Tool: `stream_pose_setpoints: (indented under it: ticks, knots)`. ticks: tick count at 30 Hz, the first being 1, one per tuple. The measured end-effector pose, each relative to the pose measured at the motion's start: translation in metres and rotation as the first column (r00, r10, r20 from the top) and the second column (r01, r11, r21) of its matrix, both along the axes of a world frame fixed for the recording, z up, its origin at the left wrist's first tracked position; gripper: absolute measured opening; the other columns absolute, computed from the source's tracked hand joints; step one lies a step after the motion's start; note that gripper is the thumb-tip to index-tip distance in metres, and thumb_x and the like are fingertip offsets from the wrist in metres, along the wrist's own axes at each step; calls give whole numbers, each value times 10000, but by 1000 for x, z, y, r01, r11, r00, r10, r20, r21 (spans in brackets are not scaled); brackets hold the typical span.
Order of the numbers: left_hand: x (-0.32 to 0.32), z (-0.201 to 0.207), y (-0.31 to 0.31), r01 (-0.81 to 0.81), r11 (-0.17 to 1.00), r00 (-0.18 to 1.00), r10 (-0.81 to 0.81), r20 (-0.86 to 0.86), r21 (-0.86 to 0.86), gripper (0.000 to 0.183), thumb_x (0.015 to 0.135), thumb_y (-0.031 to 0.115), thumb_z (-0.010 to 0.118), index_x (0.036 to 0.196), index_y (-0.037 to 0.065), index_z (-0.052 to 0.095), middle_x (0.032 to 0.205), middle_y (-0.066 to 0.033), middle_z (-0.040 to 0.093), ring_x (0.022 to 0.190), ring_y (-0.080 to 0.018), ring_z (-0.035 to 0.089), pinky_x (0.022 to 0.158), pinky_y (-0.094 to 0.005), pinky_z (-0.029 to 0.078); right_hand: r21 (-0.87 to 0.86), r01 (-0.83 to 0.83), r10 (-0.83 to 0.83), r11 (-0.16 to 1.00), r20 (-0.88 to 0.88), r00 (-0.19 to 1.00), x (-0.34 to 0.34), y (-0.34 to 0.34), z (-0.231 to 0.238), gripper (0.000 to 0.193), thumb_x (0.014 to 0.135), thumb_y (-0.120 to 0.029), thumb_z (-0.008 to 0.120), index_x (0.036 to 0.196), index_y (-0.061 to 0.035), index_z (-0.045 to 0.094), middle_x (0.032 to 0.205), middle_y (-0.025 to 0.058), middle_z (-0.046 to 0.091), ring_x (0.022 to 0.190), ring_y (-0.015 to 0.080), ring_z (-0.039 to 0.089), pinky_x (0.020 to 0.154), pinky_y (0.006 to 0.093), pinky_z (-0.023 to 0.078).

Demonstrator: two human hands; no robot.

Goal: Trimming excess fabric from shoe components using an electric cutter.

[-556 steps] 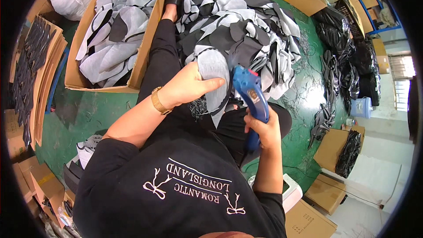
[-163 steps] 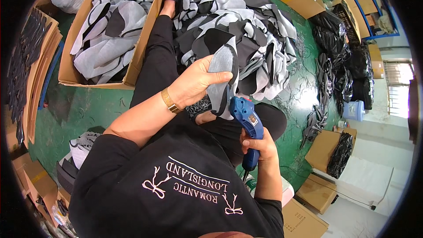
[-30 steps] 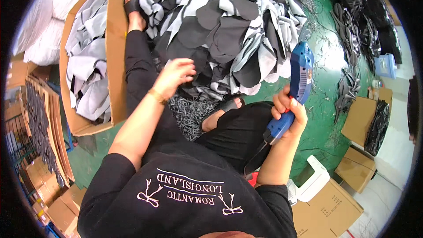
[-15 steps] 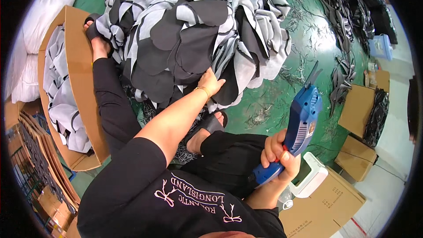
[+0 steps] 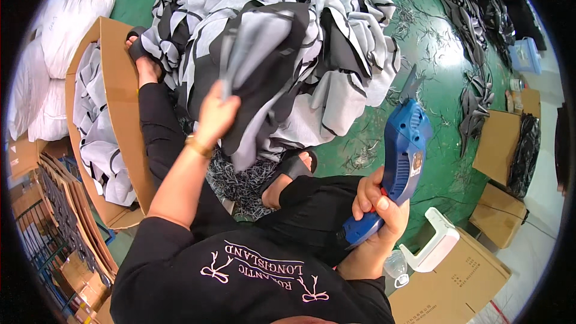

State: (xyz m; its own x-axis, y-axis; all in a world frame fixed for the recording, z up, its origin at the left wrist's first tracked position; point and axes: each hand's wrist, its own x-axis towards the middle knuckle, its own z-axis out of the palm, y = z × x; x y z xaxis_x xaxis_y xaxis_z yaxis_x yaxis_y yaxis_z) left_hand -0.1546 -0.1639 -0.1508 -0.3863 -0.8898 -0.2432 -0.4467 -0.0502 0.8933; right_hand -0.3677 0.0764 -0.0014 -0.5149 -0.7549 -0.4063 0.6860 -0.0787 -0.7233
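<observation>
A large pile of dark grey and pale grey fabric pieces (image 5: 345,105) lies on the floor before me. My left hand (image 5: 216,117) is closed on the edge of a fabric piece (image 5: 261,48), grey on one side and pale on the other, which is lifted and smeared by motion over the pile's near side. Off to the right, my right hand (image 5: 383,207) grips the handle of blue electric scissors (image 5: 407,150), fingers wrapped round near a red trigger. Their blades (image 5: 410,84) point away from me, apart from the fabric.
At left stands an open cardboard box (image 5: 123,126) with more fabric pieces (image 5: 99,135), by white sacks (image 5: 75,24). Thin trimmings (image 5: 231,183) litter the green floor (image 5: 336,165). A white plastic device (image 5: 438,243) and cardboard boxes (image 5: 498,213) are at right.
My left hand has moved left and nearer to me, lifting a fabric piece off the pile. The scissors stay in my right hand, shifted slightly.
</observation>
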Motion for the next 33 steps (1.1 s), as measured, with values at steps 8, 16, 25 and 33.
stream_pose_setpoints:
  ticks: [8,16,25,33]
  knots:
    - [101,-22,-49,71,942,883,94,460,-329,629,945,384,462,1334,-95,341,1223,-315,515,1204,-420,468,994,-420,385,-37,-50,50,998,-4,999,3,2,-2,388,724,-130,705,1010,48,512,715,80,509,612,155,517,508,287,475]
    - [75,78,28,38,910,999,-44,-5,-413,388,939,100,470,1309,-15,454,1232,-193,560,1188,-275,519,995,-316,369,56,-134,143,989,-197,970,12,2,-6,399,750,-147,697,1048,39,507,726,45,506,625,133,503,523,267,465]
    - [114,164,91,214,944,738,13,-675,252,341,938,134,543,1246,-12,526,1151,-38,608,1030,-118,563,915,-269,427,-26,-249,239,968,-199,951,35,-2,-18,382,729,-95,717,1060,17,562,1053,162,628,945,231,633,850,361,511]
    - [111,113,161,259,930,918,-153,-365,260,508,906,262,588,1284,-45,443,1173,-140,593,1086,-229,563,951,-324,427,68,-499,492,864,-321,809,124,-3,3,445,662,-119,797,1036,-20,576,916,1,588,764,90,540,726,240,443]
